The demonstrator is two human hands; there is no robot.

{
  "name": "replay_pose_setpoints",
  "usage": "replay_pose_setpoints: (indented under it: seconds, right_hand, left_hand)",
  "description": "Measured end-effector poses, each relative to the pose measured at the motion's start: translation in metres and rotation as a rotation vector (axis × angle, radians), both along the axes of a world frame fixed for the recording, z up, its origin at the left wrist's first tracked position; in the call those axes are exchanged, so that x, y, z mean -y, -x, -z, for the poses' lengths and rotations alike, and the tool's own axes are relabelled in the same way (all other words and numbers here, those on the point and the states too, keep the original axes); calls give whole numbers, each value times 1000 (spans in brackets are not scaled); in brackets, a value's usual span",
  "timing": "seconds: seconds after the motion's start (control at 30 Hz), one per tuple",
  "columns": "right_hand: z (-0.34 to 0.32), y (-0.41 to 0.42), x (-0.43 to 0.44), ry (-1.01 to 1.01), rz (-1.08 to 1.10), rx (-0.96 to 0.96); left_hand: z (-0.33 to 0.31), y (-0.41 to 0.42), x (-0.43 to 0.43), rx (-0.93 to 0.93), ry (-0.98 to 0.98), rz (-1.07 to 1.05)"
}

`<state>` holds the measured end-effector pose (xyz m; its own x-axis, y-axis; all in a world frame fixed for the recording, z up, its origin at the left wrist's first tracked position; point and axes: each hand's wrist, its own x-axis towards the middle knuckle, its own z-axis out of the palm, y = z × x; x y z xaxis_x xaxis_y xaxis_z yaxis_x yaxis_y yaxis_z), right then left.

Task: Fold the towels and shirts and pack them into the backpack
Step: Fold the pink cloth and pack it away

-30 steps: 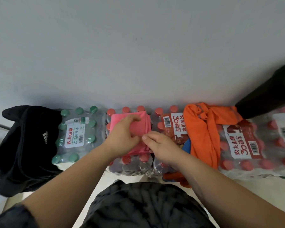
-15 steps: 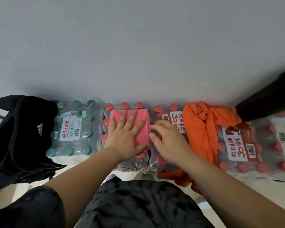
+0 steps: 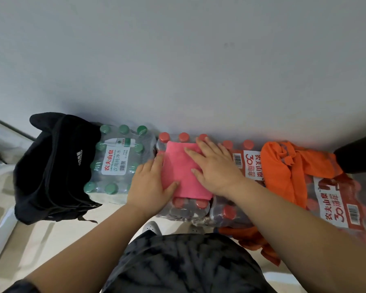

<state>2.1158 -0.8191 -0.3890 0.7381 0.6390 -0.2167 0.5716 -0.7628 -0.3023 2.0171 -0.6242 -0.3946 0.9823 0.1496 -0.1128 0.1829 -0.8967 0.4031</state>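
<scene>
Lying on bottle packs (image 3: pixel 186 209), the pink towel (image 3: pixel 183 174) is held flat by two spread grips. The left hand (image 3: pixel 150 187) is placed at its 8 o'clock, the right hand (image 3: pixel 216 168) at 2 o'clock.

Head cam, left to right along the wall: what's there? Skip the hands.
backpack → green-cap water pack → pink towel → orange shirt → black object at the right edge
</scene>
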Motion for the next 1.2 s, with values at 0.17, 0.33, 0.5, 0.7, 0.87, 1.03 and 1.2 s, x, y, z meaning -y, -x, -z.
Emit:
replay_pose_setpoints:
  seconds: [0.17, 0.33, 0.5, 0.7, 0.87, 1.03, 1.2]
  right_hand:
    - [0, -23, -8, 28, -26, -35]
    - [-3, -14, -8, 77, 5, 37]
    - [-13, 16, -9, 120, 100, -28]
    - [-33, 40, 9, 92, 46, -150]
    - [-36, 6, -2, -72, 57, 8]
    - [-17, -21, -19, 70, -96, -57]
    - [-15, -35, -26, 54, -129, 8]
  left_hand:
    - [2, -6, -7, 25, 147, -132]
    - [8, -13, -6, -68, 86, -180]
    - [-3, -27, -15, -89, 274, -224]
    - [-21, -57, -38, -166, 403, -173]
    - [-36, -66, -36, -278, 162, 153]
    - [-32, -67, -33, -305, -58, 258]
    - [-30, -81, -30, -221, -37, 220]
